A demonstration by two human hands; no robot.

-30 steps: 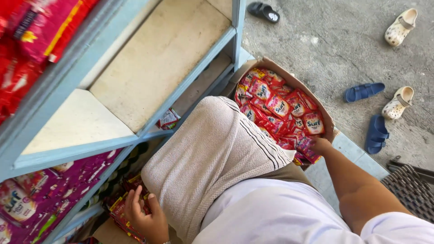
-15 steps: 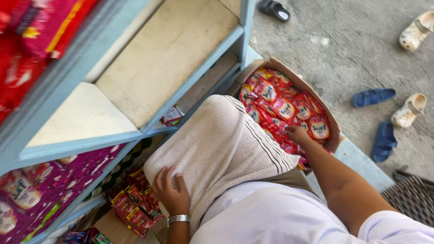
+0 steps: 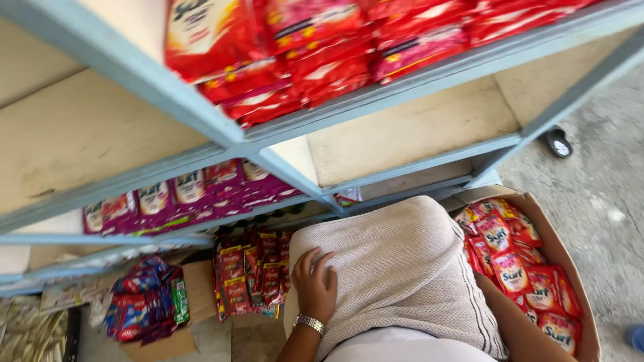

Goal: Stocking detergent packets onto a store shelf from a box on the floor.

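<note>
The scene is lit by soft daylight, brightest on the concrete floor (image 3: 604,194) at the far right. The near lower left, beneath the blue shelf frame (image 3: 221,131), is left in dim shade. Motion blur is seen across most of the frame, strongest on the red packets (image 3: 295,53) at the far top, whose print is smeared. Slight glare is caught on the glossy sachets in the cardboard box (image 3: 567,258). The shelf lines are bent outward toward the edges.
</note>
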